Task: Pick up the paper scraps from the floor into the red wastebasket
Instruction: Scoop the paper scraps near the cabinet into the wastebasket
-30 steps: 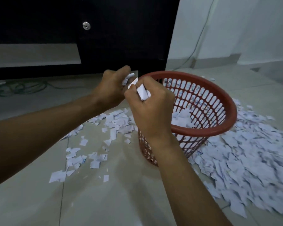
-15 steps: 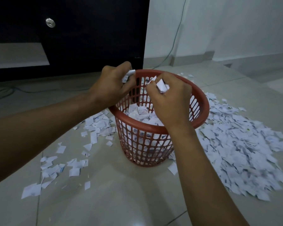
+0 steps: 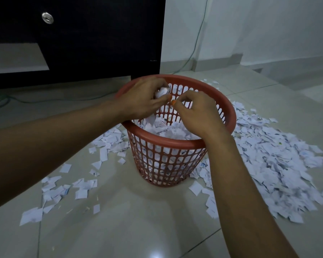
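Here both hands hover over the basket [image 3: 175, 144]: left hand [image 3: 142, 101] grips a wad [image 3: 161, 92] directly above it, right hand [image 3: 196, 112] curled, contents unclear.

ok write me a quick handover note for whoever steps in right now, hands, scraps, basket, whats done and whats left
Left hand: over the red wastebasket, gripping a wad of paper scraps.
Right hand: also over the basket, fingers curled; whether it holds any paper cannot be told.
Done: the basket already holds a good layer of scraps.
Left: release the wad, then clear the big pile on the floor right of the basket and the thinner scatter to its left.
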